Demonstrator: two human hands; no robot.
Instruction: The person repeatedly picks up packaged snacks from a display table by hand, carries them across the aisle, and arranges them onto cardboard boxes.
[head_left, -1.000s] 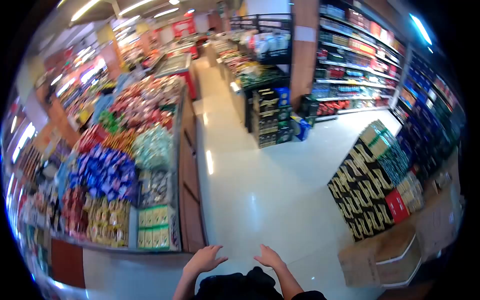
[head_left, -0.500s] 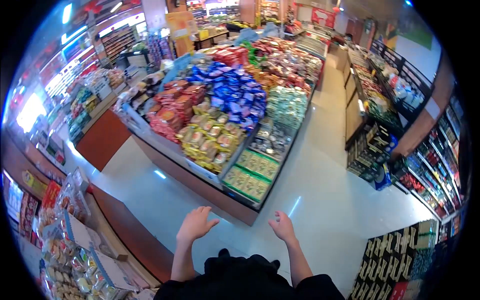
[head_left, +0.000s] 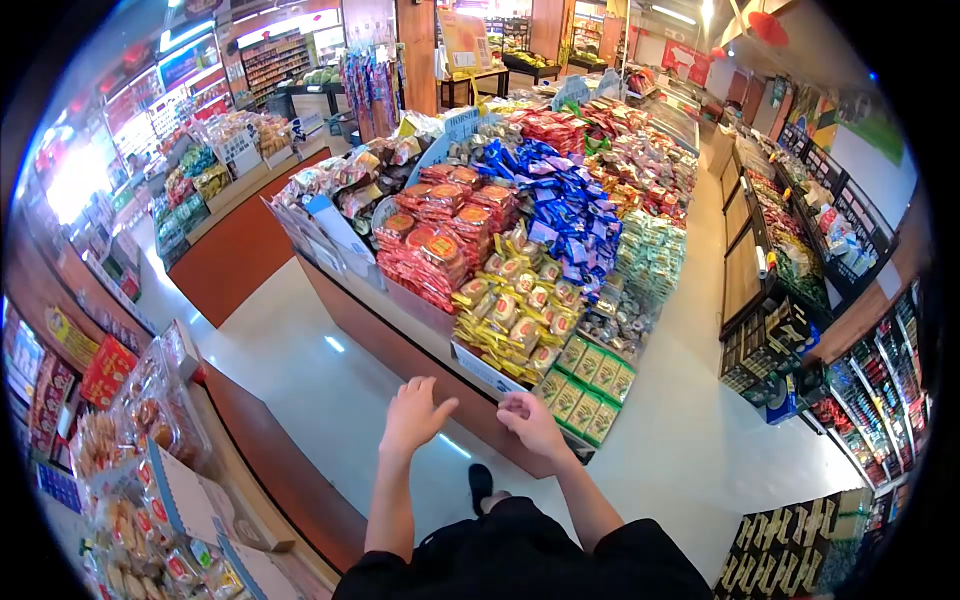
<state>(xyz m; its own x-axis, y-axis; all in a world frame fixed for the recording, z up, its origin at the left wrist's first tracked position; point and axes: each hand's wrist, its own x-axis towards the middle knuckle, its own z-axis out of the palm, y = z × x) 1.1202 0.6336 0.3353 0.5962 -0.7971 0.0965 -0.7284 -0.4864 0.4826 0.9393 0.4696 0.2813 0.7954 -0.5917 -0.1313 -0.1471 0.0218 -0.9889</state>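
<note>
My left hand [head_left: 415, 412] is held in the air over the floor, thumb apart from the fingers, with nothing in it. To its right, my right hand [head_left: 532, 422] has its fingers bent but apart, and no item shows in it. It appears in front of the near edge of a snack display, close to the green and yellow packs [head_left: 583, 392]. Yellow packets [head_left: 525, 312] lie behind those, with red packets [head_left: 437, 245] to their left and blue packets [head_left: 565, 205] further back. No contact with the goods is visible.
A second counter [head_left: 262, 470] with bagged food stands at the lower left. Pale floor [head_left: 290, 330] runs between it and the display. Stacked black and gold boxes [head_left: 785, 550] are at the lower right, shelves [head_left: 880, 370] behind them. A shoe [head_left: 481, 486] shows below my hands.
The view has swung left and come nearer the snack display, which now fills the middle. My right hand has moved closer to my left, its fingers more bent.
</note>
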